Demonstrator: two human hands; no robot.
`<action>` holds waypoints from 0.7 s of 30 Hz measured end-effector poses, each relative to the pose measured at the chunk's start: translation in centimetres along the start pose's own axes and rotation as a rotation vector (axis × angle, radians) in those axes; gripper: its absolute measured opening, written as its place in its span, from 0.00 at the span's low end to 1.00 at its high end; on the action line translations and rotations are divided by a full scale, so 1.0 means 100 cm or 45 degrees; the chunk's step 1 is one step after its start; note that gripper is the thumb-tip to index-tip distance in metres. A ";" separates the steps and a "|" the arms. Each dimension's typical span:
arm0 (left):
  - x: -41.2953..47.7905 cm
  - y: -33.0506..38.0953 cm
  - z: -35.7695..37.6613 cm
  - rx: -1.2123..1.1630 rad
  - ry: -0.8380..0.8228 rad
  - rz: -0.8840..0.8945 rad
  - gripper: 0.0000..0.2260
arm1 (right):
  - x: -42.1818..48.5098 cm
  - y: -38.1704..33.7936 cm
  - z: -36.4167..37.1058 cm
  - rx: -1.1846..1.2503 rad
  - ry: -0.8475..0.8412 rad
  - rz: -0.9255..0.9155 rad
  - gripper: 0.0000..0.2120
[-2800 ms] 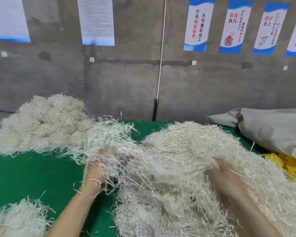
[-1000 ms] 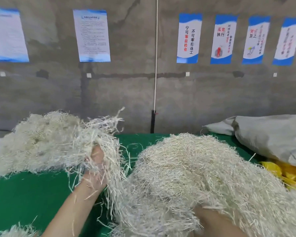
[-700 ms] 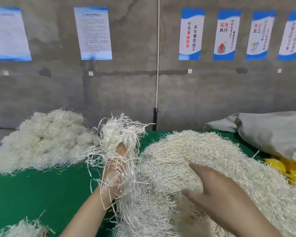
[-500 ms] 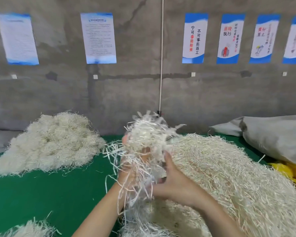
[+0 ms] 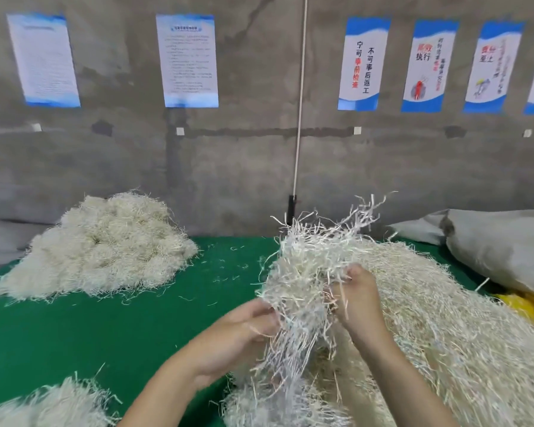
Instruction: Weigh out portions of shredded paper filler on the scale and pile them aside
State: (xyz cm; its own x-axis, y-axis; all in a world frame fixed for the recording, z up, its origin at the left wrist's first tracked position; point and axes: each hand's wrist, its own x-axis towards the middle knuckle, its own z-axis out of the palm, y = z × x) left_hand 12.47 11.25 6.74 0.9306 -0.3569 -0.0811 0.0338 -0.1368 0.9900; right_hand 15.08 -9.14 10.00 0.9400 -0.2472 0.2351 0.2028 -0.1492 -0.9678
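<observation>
Your hands have drawn apart since half a second ago. The right one has risen and swung out to the right, and the tuft between them has stretched wider.

At far left, the finished pile [image 5: 102, 248] sits at the back of the green table [image 5: 90, 328], well apart from your work. A smaller pile [image 5: 43, 405] lies at the near left corner. Leave both alone.

Your left hand [image 5: 238, 331] has its fingers curled into the lower left side of the clump [image 5: 309, 272], pinching strands. Your right hand [image 5: 356, 295] is closed on the clump's upper right side. The clump hangs over the near edge of the big heap [image 5: 444, 318], and long strands trail from it down into that heap, so it probably isn't free yet.

Pull outward and upward steadily rather than yanking, since tangled paper tends to drag extra material along. Give the clump a light shake over the heap so the loose ends fall back there and not onto the green table. Keep both grips firm until the trailing strands part.

The scale can't be seen from here, so judge the portion by feel and correct it once it is weighed.

At far right, a grey sack [image 5: 500, 241] rests beside the heap with something yellow [image 5: 524, 306] below it. Keep your right elbow clear of them.
</observation>
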 end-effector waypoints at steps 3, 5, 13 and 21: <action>0.005 -0.016 -0.002 -0.525 0.094 0.064 0.35 | 0.010 0.011 -0.014 0.055 0.234 -0.081 0.22; 0.005 -0.024 0.008 -0.632 0.156 0.077 0.44 | 0.008 0.017 -0.011 -0.047 0.282 -0.141 0.17; 0.025 -0.005 0.039 -0.697 0.181 -0.027 0.36 | -0.056 0.027 0.029 -0.871 -0.606 -0.842 0.17; 0.025 -0.023 0.002 -1.047 0.660 0.040 0.11 | -0.064 0.071 0.003 -0.295 -0.567 -0.443 0.20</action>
State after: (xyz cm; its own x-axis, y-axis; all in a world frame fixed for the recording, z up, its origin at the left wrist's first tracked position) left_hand 14.62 10.53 4.22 0.9738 0.1288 -0.1873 0.0670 0.6245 0.7781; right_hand 10.61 -8.33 1.56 0.8638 0.2704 0.4251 0.5006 -0.3663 -0.7844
